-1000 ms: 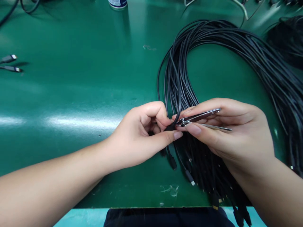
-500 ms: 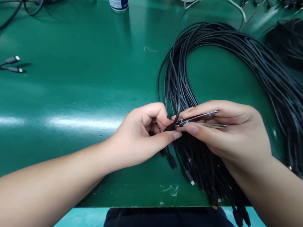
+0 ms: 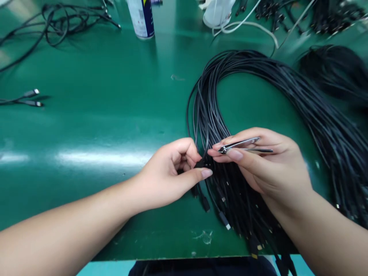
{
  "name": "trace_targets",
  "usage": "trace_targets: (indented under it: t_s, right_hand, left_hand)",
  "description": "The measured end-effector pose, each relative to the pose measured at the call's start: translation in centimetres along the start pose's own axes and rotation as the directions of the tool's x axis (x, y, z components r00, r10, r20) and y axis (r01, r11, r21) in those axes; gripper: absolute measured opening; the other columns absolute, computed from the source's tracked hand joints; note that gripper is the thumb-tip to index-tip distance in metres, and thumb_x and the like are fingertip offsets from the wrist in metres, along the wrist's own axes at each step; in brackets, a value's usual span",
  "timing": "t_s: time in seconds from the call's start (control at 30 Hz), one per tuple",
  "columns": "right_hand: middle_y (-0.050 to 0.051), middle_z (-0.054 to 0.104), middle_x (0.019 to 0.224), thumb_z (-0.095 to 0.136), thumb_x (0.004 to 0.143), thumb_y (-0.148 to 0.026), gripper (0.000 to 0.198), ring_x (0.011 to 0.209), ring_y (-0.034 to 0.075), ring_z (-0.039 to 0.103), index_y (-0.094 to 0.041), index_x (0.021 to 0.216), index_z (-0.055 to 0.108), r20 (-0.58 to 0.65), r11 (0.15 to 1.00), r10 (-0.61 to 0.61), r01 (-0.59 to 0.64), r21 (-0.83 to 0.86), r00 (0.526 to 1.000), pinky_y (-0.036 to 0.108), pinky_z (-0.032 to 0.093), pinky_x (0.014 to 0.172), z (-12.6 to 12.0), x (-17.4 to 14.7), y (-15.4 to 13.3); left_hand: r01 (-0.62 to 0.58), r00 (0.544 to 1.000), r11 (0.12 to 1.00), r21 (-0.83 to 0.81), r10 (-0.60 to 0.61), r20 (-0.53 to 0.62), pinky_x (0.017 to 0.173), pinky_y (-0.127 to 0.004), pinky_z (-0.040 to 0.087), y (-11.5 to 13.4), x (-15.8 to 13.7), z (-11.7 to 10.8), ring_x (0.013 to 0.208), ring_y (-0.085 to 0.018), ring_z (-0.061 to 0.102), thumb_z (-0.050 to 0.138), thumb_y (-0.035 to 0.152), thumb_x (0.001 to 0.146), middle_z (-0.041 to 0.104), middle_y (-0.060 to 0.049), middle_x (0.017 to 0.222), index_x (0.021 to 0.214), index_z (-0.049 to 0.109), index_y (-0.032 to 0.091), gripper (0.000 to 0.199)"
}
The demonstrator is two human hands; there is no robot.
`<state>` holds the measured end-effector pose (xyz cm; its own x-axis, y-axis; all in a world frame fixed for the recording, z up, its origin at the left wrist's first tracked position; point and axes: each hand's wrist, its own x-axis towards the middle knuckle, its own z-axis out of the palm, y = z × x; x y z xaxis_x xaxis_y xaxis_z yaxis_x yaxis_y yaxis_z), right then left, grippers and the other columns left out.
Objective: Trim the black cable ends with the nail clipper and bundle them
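Observation:
My left hand (image 3: 178, 172) pinches the black connector end of a cable (image 3: 201, 163) between thumb and fingers; the plug tip is hidden in the hand. In my right hand (image 3: 267, 161) is a silver nail clipper (image 3: 240, 145), gripped between thumb and fingers with its lever raised. The clipper's jaws point left and sit a little to the right of the connector, apart from it. Beneath both hands lies a thick bundle of black cables (image 3: 253, 63), curving round to the right, its many plug ends hanging toward the table's front edge.
A spray can (image 3: 140, 19) stands at the back of the green table (image 3: 100, 119). Coiled black cables (image 3: 64, 25) lie back left, and two cable plugs (image 3: 34, 98) at the left. A white cup-like object (image 3: 217, 13) and another dark cable pile (image 3: 336, 69) are back right.
The clipper in my right hand has moved from against the connector to a little right of it. My left hand keeps its pinch. The view has tilted up, showing more of the table's back.

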<state>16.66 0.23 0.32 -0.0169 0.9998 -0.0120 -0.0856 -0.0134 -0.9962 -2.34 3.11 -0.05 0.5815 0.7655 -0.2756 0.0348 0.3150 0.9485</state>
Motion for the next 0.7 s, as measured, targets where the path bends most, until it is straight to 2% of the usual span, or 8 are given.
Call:
trace_targets:
  t_s: [0.2, 0.3, 0.5, 0.6, 0.7]
  right_hand:
    - [0.002, 0.076, 0.076, 0.081, 0.071, -0.023, 0.013, 0.063, 0.016, 0.073, -0.02, 0.082, 0.073, -0.02, 0.965, 0.091, -0.083, 0.249, 0.996, 0.025, 0.062, 0.058, -1.0, 0.5, -0.1]
    - [0.001, 0.073, 0.07, 0.079, 0.073, -0.026, 0.012, 0.059, 0.013, 0.07, -0.019, 0.08, 0.071, -0.02, 0.93, 0.145, -0.129, 0.344, 0.989, 0.024, 0.06, 0.057, -1.4, 0.8, 0.3]
    - [-0.003, 0.064, 0.065, 0.074, 0.078, -0.029, 0.014, 0.054, 0.008, 0.06, -0.02, 0.083, 0.065, -0.048, 0.867, 0.241, -0.192, 0.46, 0.969, 0.02, 0.053, 0.054, -2.0, 1.0, 2.2]
    - [-0.006, 0.056, 0.06, 0.07, 0.08, -0.03, 0.013, 0.05, 0.007, 0.054, -0.022, 0.086, 0.062, -0.042, 0.874, 0.218, -0.176, 0.453, 0.975, 0.018, 0.051, 0.051, -1.9, 1.1, 3.3]
    - [-0.007, 0.051, 0.058, 0.069, 0.078, -0.039, 0.019, 0.046, 0.007, 0.051, -0.024, 0.084, 0.061, -0.034, 0.903, 0.134, -0.108, 0.416, 0.99, 0.018, 0.05, 0.047, -1.2, 1.7, 4.1]
  left_hand:
    - [0.069, 0.991, 0.99, 0.122, -0.082, 0.103, 0.061, -0.025, 0.037, -0.8, -0.4, -0.6, 0.065, -0.011, 0.046, 0.063, 0.025, 0.082, 0.048, 0.005, 0.068, 0.074, 0.042, 0.021, 0.023]
    - [0.068, 0.982, 0.971, 0.229, -0.105, 0.154, 0.066, -0.027, 0.039, -1.0, -0.4, -1.0, 0.071, -0.014, 0.048, 0.062, 0.025, 0.08, 0.05, 0.002, 0.072, 0.074, 0.046, 0.02, 0.018]
    - [0.171, 0.936, 0.921, 0.351, -0.263, 0.235, 0.06, -0.026, 0.035, -0.9, -0.3, -1.4, 0.065, -0.014, 0.046, 0.065, 0.032, 0.076, 0.047, 0.003, 0.067, 0.079, 0.052, 0.019, 0.019]
    - [0.154, 0.937, 0.903, 0.401, -0.263, 0.231, 0.057, -0.026, 0.033, -1.4, -0.3, -1.6, 0.061, -0.013, 0.043, 0.064, 0.039, 0.079, 0.043, 0.004, 0.063, 0.081, 0.053, 0.019, 0.023]
    - [0.071, 0.955, 0.905, 0.421, -0.183, 0.232, 0.063, -0.026, 0.038, -2.1, -0.1, -2.3, 0.067, -0.015, 0.048, 0.06, 0.046, 0.082, 0.049, 0.002, 0.069, 0.082, 0.054, 0.02, 0.027]
